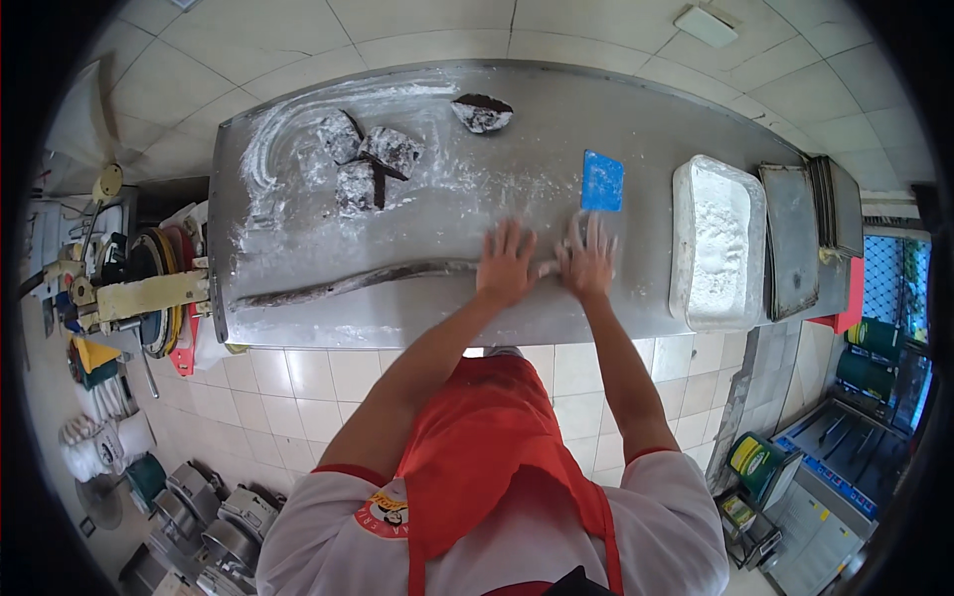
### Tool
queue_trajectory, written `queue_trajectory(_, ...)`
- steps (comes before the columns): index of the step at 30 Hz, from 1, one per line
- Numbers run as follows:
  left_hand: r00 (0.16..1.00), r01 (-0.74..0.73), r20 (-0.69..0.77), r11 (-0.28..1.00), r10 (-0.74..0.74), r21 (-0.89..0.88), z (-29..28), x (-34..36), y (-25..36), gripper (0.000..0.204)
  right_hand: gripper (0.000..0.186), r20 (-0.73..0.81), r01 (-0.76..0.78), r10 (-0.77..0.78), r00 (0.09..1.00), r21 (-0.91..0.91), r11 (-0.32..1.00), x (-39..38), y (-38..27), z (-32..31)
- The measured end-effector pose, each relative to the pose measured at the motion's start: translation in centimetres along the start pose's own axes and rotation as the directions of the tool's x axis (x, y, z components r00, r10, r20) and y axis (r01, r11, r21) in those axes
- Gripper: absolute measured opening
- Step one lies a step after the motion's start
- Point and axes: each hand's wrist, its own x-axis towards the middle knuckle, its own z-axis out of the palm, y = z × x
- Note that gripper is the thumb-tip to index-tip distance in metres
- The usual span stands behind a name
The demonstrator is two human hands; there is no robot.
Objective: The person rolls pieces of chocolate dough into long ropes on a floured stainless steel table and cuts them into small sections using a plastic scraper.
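A long dark dough rope, dusted with flour, runs across the near part of the metal table. My left hand lies flat over its right portion, palm down with fingers spread. Beside it, my right hand is also palm down with fingers apart, over the rope's right end, which it mostly covers. Just beyond my right fingertips lies a blue dough scraper. Three dark floured dough chunks sit close together at the far left, and another dough piece rests near the table's far edge.
A white tub of flour stands at the right of the table, with dark baking trays beyond it. Loose flour streaks the left side. A cream-coloured machine part adjoins the left edge. Metal pans are at lower left.
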Motion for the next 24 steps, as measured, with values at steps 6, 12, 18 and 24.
queue_trajectory(6, 0.982, -0.135, 0.113, 0.980, 0.152, -0.144, -2.4, -13.1, -1.4, 0.067, 0.055, 0.046, -0.012, 0.005, 0.999, 0.168, 0.986, -12.8, -1.6, -0.3)
queue_trajectory(12, 0.991, 0.114, 0.053, 0.988, -0.120, 0.102, -3.9, -10.4, -9.6, 0.068, 0.060, 0.206, 0.136, -0.173, 0.963, 0.181, 0.974, -12.4, -13.1, -1.5)
queue_trajectory(18, 0.993, 0.116, -0.024, 0.963, -0.114, 0.243, -4.9, -0.6, -10.2, 0.078, 0.063, 0.082, -0.020, 0.013, 0.997, 0.086, 0.996, -1.7, -9.5, 1.2)
queue_trajectory(24, 0.992, -0.088, 0.095, 0.995, 0.085, 0.036, -3.1, -11.6, -8.1, 0.076, 0.059, 0.150, 0.145, -0.176, 0.973, 0.193, 0.970, -9.8, -6.8, -0.1)
